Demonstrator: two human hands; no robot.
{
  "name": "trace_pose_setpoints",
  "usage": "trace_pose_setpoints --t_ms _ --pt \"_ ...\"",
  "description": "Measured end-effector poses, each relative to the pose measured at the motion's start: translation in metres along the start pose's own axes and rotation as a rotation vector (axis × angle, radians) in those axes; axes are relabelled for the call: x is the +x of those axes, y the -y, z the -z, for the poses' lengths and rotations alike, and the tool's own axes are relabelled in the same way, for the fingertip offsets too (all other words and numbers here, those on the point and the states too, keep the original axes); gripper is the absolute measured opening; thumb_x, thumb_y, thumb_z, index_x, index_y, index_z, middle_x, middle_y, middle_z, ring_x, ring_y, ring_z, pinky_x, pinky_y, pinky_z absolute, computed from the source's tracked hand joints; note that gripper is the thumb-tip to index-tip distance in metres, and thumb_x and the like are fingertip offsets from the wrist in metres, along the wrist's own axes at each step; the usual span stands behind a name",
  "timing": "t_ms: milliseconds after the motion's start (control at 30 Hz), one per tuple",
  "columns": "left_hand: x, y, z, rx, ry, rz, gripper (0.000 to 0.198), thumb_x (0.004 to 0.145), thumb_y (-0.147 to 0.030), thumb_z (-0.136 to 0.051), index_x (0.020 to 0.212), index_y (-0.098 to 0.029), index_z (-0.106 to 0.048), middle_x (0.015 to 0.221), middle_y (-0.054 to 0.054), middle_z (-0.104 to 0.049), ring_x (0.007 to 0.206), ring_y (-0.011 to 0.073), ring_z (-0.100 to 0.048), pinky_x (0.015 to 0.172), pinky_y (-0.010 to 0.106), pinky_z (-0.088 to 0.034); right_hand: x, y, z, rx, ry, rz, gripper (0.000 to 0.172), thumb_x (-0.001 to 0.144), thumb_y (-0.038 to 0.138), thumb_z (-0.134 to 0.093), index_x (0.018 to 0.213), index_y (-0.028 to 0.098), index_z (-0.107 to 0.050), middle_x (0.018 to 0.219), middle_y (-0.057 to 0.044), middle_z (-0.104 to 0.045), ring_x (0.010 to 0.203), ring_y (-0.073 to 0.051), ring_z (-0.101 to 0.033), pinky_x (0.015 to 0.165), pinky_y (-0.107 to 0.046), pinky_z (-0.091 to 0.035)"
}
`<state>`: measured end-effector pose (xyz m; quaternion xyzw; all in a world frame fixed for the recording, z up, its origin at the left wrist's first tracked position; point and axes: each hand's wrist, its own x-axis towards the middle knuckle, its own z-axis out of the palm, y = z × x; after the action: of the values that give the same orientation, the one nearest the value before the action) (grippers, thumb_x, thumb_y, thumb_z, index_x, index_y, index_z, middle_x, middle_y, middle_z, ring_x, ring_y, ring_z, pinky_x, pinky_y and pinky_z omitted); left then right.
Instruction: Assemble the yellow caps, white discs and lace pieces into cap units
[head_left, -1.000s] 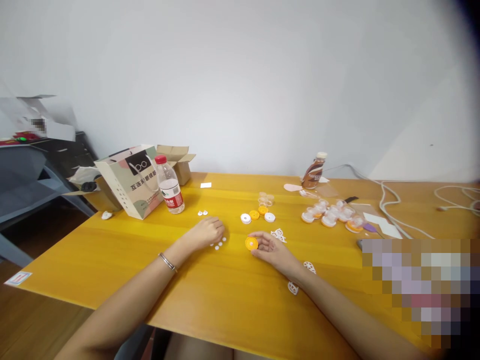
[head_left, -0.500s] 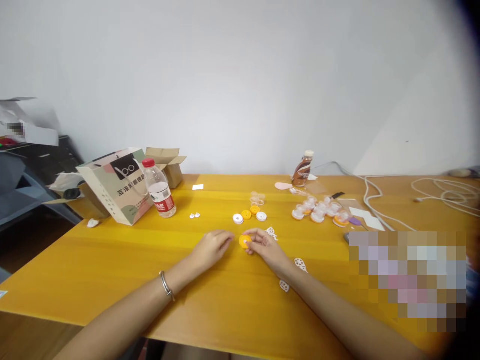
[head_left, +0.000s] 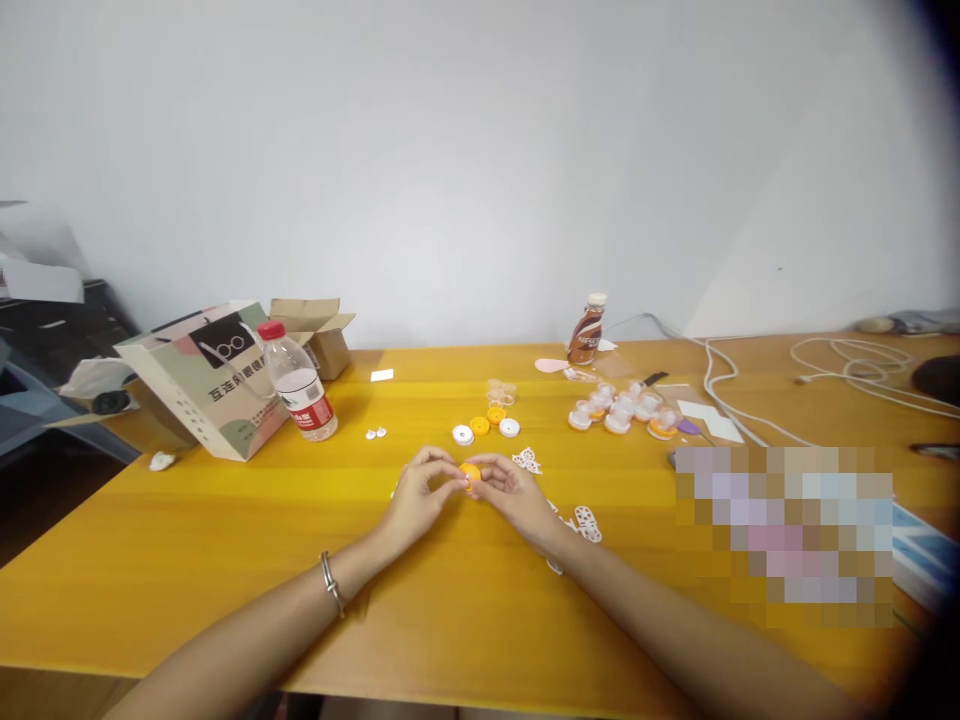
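Both hands meet at the middle of the yellow table (head_left: 187, 570). My right hand (head_left: 510, 492) pinches a small round orange cap (head_left: 469, 471) by its edge. My left hand (head_left: 418, 492), a metal bangle on its wrist, has its fingertips closed on the same cap from the left. Whether a small white piece sits between the left fingers is hidden. White lacy cut-outs (head_left: 527, 460) lie just right of my right hand.
Orange and white caps (head_left: 484, 427) lie beyond my hands, with a cluster of clear cups (head_left: 619, 409) to their right. A water bottle (head_left: 297, 385), a paper bag (head_left: 196, 380) and a cardboard box (head_left: 319, 325) stand at left. A brown drink bottle (head_left: 587, 331) and white cables (head_left: 840, 365) are at the back right.
My left hand left the small white discs and came right to the orange cap. My right hand lifted the cap toward it. The camera view shifted right.
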<state>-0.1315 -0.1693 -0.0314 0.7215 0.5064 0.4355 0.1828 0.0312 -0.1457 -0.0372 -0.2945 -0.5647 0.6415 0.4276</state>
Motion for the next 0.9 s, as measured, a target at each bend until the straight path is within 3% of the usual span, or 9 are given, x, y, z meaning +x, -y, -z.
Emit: trace_pose_setpoints --t_ms 233,333,433,533,667,733,900 --pt "-0.005 -0.008 -0.004 -0.042 -0.01 0.123 0.021 0.072 -0.035 -0.061 0.071 -0.016 -0.053 0.076 0.002 -0.059 0.071 0.0122 -0.054 0.064 0.023 -0.041 -0.001 0.002 0.0 -0.037 0.024 0.01 0.034 0.061 0.035 -0.069 0.089 0.021 -0.056 0.075 0.001 -0.059 0.07 -0.011 -0.057 0.071 -0.027 -0.045" --pt "-0.002 -0.008 0.001 -0.095 0.07 0.148 0.02 0.073 -0.035 -0.059 0.073 -0.015 -0.056 0.074 0.002 -0.062 0.069 0.0122 -0.056 0.062 0.022 -0.041 -0.001 0.004 0.0 -0.024 0.028 -0.009 0.034 0.061 0.035 -0.07 0.089 0.021 -0.056 0.07 0.002 -0.058 0.066 -0.011 -0.056 0.068 -0.027 -0.045" --pt "0.007 -0.004 0.018 -0.121 0.168 0.089 0.017 0.078 -0.031 -0.054 0.081 -0.017 -0.062 0.086 0.004 -0.065 0.079 0.0142 -0.058 0.067 0.023 -0.042 0.0 0.006 0.003 -0.013 0.009 -0.028 0.032 0.062 0.034 -0.068 0.088 0.021 -0.055 0.069 0.002 -0.059 0.064 -0.011 -0.055 0.066 -0.027 -0.044" --pt "0.016 0.007 0.046 0.016 0.156 0.059 0.018 0.08 -0.03 -0.051 0.084 -0.017 -0.064 0.089 0.004 -0.064 0.08 0.0142 -0.057 0.069 0.024 -0.042 0.0 0.009 0.008 -0.026 -0.044 -0.032 0.03 0.064 0.032 -0.067 0.088 0.02 -0.054 0.071 0.002 -0.059 0.062 -0.009 -0.053 0.063 -0.025 -0.042" --pt "0.018 0.022 0.069 0.161 0.372 0.05 0.016 0.074 -0.03 -0.058 0.078 -0.015 -0.064 0.08 0.004 -0.064 0.072 0.0131 -0.058 0.068 0.023 -0.042 0.0 0.011 0.01 -0.062 -0.079 -0.037 0.03 0.064 0.031 -0.066 0.089 0.02 -0.053 0.07 0.002 -0.058 0.06 -0.009 -0.051 0.059 -0.024 -0.04" --pt "0.016 0.027 0.068 0.184 0.42 0.058 0.017 0.072 -0.031 -0.059 0.077 -0.014 -0.062 0.079 0.004 -0.064 0.068 0.0123 -0.058 0.064 0.022 -0.043 0.0 0.011 0.01 -0.067 -0.076 -0.036 0.03 0.064 0.031 -0.066 0.088 0.02 -0.053 0.069 0.002 -0.057 0.059 -0.009 -0.051 0.058 -0.024 -0.041" --pt "0.016 0.03 0.05 0.303 0.391 0.117 0.015 0.072 -0.029 -0.058 0.073 -0.014 -0.06 0.068 0.002 -0.063 0.061 0.0122 -0.057 0.056 0.02 -0.04 -0.001 0.011 0.006 -0.064 -0.057 -0.047 0.029 0.066 0.03 -0.065 0.09 0.02 -0.053 0.071 0.002 -0.056 0.058 -0.009 -0.054 0.058 -0.024 -0.043"
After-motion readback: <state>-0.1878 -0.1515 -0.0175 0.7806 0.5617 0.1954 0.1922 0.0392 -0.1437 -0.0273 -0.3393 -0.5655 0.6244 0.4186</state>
